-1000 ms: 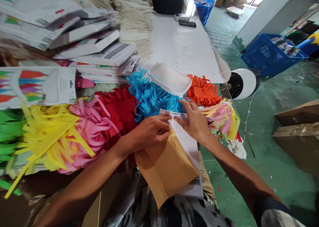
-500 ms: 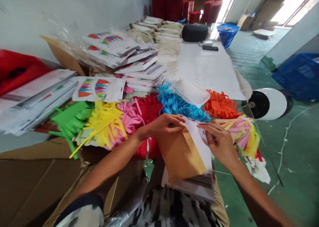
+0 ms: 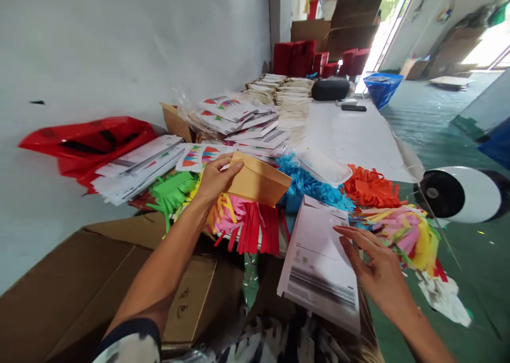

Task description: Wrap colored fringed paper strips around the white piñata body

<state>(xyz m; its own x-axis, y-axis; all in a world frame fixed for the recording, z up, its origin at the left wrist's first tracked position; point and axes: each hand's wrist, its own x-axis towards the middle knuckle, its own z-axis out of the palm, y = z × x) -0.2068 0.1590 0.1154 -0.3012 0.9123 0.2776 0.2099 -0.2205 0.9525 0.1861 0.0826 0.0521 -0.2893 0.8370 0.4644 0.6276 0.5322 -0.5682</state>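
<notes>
In the head view, the left hand [image 3: 217, 179] is up over the bright paper strips; its thumb and fingers are clamped on one end of a brown paper envelope [image 3: 261, 179], which hangs above the pink strips [image 3: 238, 210] and the red strips [image 3: 265, 233]; the other end of the envelope reaches toward the blue strips [image 3: 319, 190].

The right hand [image 3: 374, 270] is at the right side of a white packet [image 3: 319, 251]; its long fingers are stretched out close together, with the thumb a bit apart from them; I cannot tell if the tips touch the packet; the packet lies slanted in front of the person, with its near end over the lap and lines of dark print on it.

A see-through white tray [image 3: 324, 167] sits on the blue strips; the orange strips [image 3: 370, 187] are just beside it; a bunch of mixed-colour strips [image 3: 410, 235] is near the right hand; the green strips [image 3: 175, 190] are on the left; behind them are a stack of white packs [image 3: 137, 166] and a shiny red bag [image 3: 91, 140].
</notes>
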